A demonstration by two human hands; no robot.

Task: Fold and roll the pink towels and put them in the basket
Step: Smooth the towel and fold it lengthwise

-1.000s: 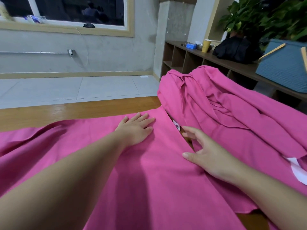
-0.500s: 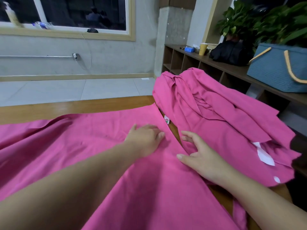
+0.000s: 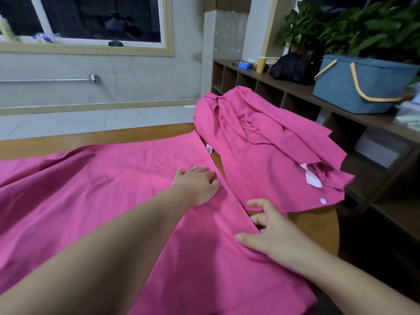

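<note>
A large pink towel (image 3: 95,201) lies spread flat over the wooden table (image 3: 313,230). My left hand (image 3: 197,184) rests palm down on it near its right edge, fingers a little bent. My right hand (image 3: 270,235) lies at that same edge lower down, thumb on the cloth and fingers spread over the edge onto the table. To the right sits a rumpled heap of pink towels (image 3: 268,151) with white labels showing. The blue woven basket (image 3: 361,87) with yellow handles stands on the shelf unit at the far right.
A low wooden shelf unit (image 3: 284,87) runs along the right wall, carrying a black bag (image 3: 293,68), a yellow cup (image 3: 261,64) and potted plants (image 3: 354,28). Tiled floor and a window wall lie beyond the table's far edge. The table's right edge is rounded.
Both hands have slid back toward me along the towel's right edge. The view has shifted right and the whole basket has come into sight.
</note>
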